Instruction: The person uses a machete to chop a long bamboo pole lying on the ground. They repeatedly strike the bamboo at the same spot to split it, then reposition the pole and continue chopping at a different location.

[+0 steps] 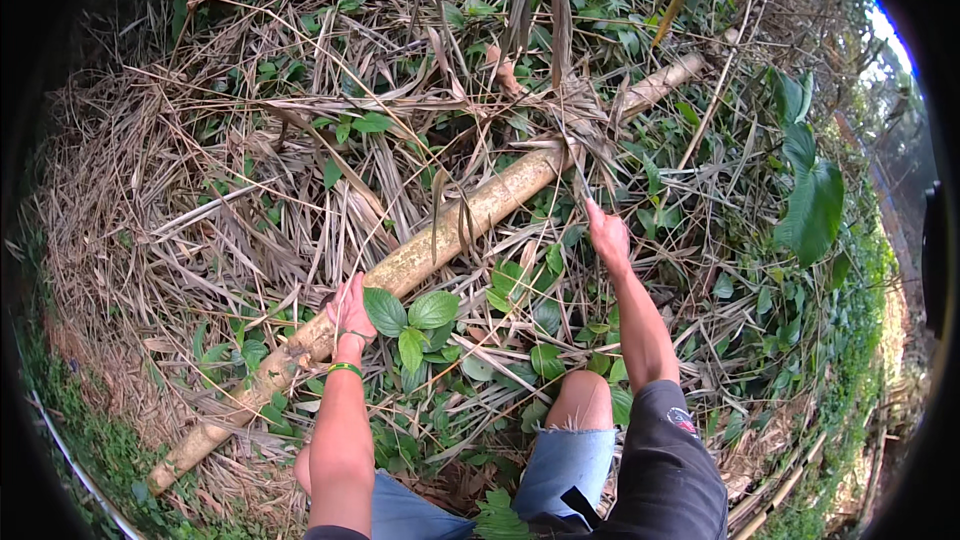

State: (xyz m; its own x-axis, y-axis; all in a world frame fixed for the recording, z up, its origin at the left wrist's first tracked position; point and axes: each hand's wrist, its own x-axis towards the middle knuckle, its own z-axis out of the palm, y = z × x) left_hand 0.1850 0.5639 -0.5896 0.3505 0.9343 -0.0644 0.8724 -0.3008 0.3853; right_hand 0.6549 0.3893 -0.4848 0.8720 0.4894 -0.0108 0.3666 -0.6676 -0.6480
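Note:
A long yellowish bamboo pole (500,196) lies slantwise over the dry litter, from the lower left up to the far right. My left hand (350,314) grips it on its lower half, fingers laid over the top. Farther along and on the near side, my right hand (608,237) is closed around the handle of a thin, long-bladed tool (579,168), which looks like a machete. Its blade reaches up to the pole, where dry leaves (588,118) cover part of the stem. The blade's far end is hard to make out among them.
Dry stalks and fallen bamboo leaves (230,250) carpet the ground. Green broad-leaved plants (410,320) grow between my arms and along the pole. Dry hanging leaves (558,15) come down at the top. A large green leaf (812,210) stands at the right.

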